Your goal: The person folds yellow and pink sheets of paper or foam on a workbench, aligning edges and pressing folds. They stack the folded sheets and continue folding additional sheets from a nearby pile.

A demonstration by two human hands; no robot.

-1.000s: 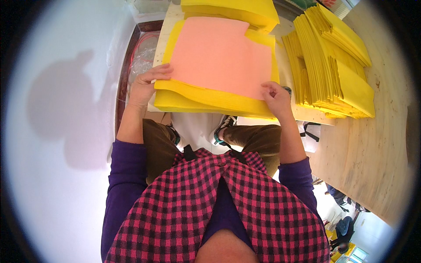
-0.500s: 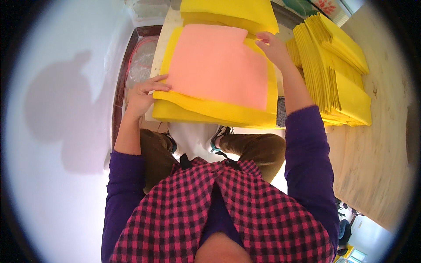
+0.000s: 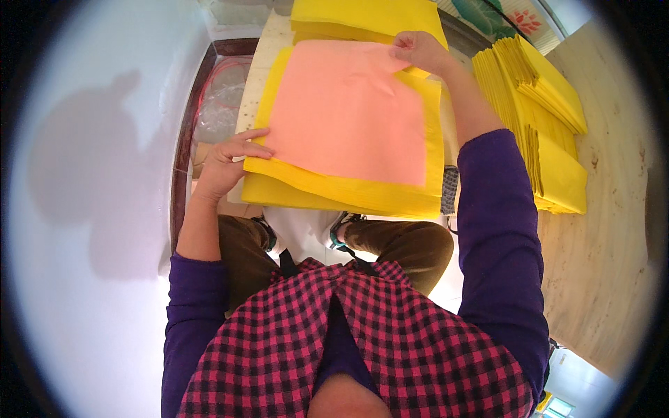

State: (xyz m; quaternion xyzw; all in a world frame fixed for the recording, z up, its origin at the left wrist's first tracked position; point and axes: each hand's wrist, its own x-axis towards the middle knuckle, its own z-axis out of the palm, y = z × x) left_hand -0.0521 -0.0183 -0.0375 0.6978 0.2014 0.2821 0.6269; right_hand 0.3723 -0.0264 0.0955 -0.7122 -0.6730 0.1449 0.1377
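A pink felt-like sheet (image 3: 341,115) lies on a stack of larger yellow sheets (image 3: 334,198), with yellow showing along its left, right and near edges. At the far right corner of the pink sheet, my right hand (image 3: 426,52) is closed, pinching the corner between thumb and fingers. Creases run through the sheet beside that pinch. My left hand (image 3: 233,159) rests at the near left edge of the stack. Its fingers are stretched out over the yellow margin, their tips next to the pink edge; the thumb is hard to see.
Another yellow pile (image 3: 369,21) sits just beyond the stack. To the right, folded yellow pieces (image 3: 536,125) are heaped on a wooden table (image 3: 592,265). A white wall (image 3: 77,292) stands close on my left. Clear plastic (image 3: 221,104) lies beside the work surface.
My right hand has moved slightly away and left, closing on the pink sheet's far right corner, which now creases. My left hand stays at the near left edge.
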